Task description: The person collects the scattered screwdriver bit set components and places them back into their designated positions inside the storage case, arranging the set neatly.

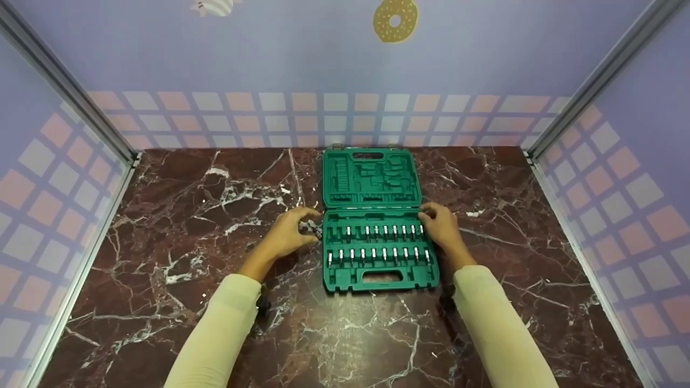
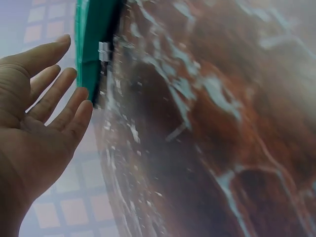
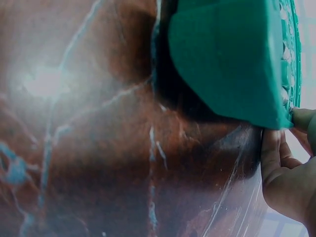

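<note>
A green plastic socket case (image 1: 353,277) lies unfolded on the table, its lid (image 1: 372,188) laid back. Two rows of silver bit sockets (image 1: 373,254) sit in the lower half; the lid's moulded slots hold none. My left hand (image 1: 288,231) is at the case's left side, with fingers extended and spread in the left wrist view and nothing in the palm. A small silvery piece (image 2: 103,51) shows beside the green wall there; its kind is unclear. My right hand (image 1: 443,229) grips the right edge near the hinge, thumb by the rim and fingers against the side.
The tabletop (image 1: 178,242) is dark red marble-patterned with white veins. A patterned back wall (image 1: 302,70) rises behind the case, close to the lid's far edge. Side panels (image 1: 609,151) with metal frames bound the table left and right.
</note>
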Available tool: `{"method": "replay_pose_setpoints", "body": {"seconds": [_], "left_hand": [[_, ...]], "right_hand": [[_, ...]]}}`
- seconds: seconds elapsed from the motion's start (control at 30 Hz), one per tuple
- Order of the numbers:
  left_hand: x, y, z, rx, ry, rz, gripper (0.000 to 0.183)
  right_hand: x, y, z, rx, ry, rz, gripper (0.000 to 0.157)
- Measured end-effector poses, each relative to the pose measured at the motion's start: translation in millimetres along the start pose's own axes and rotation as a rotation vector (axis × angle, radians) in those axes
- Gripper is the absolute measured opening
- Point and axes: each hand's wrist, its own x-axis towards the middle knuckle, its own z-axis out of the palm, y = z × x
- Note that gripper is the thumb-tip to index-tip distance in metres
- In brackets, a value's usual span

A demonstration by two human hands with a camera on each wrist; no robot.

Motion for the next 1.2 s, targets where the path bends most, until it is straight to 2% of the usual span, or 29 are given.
{"method": "replay_pose_setpoints", "body": {"seconds": [0.33, 0.47, 0.63, 1.2], "left_hand": [[6.4, -11.2, 10.8, 0.168, -0.016, 0.046, 0.045], [8.2, -11.5, 14.9, 0.232, -0.006, 0.103, 0.039], [11.0, -12.6, 18.2, 0.236, 0.022, 0.159, 0.028], [16.3, -17.6, 29.2, 0.189, 0.061, 0.159, 0.013]], "right_hand": [[-1, -1, -0.2, -0.002, -0.013, 0.033, 0.027], [-2, -2, -0.6, -0.006, -0.017, 0.04, 0.028], [-2, -2, -0.8, -0.007, -0.008, 0.033, 0.027], [-2, -2, 0.5, 0.007, 0.0, 0.02, 0.026]]}}
